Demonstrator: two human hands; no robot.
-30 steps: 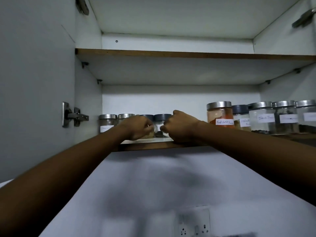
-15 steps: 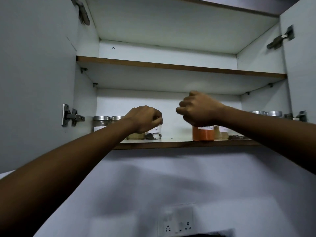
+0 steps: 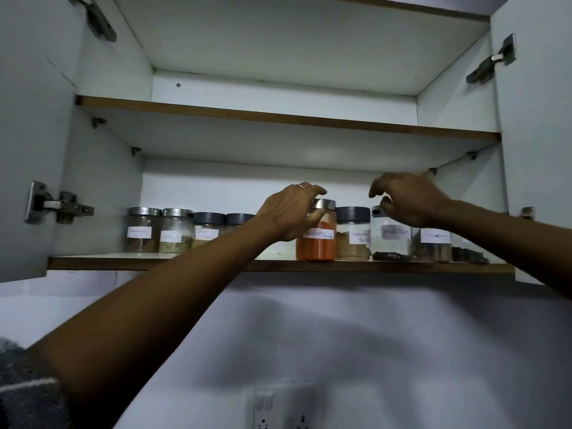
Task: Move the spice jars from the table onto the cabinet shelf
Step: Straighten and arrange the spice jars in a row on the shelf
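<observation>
Head view, looking up into an open wall cabinet. Nearest, the left forearm rises from the lower left corner, where a grey knitted sleeve (image 3: 21,388) is cut off by the frame edge; the right forearm enters from the right edge. Low on the pale wall a white socket plate (image 3: 278,408) is blurred and half cropped.

The left hand (image 3: 289,213) wraps the upper part of the orange spice jar (image 3: 316,243), fingers curled around its silver lid and thumb on the glass, covering part of the label. A thin ring shows on one finger. The right hand (image 3: 405,201) hangs over the clear jar with dark seeds (image 3: 390,239), fingers loosely bent; whether they touch its lid cannot be told.

All the jars stand upright on the lower shelf (image 3: 154,264), a white board with a brown edge. Left of the arm sit four jars (image 3: 176,230), two silver-lidded, two dark-lidded, the last one partly hidden. Between the orange jar and the seed jar stands a tan powder jar (image 3: 353,235); further right another labelled jar (image 3: 435,243), then something dark and unclear. Labels are handwritten and unreadable.

The upper shelf (image 3: 278,117) is bare. Metal hinges (image 3: 55,205) sit on both open doors.
</observation>
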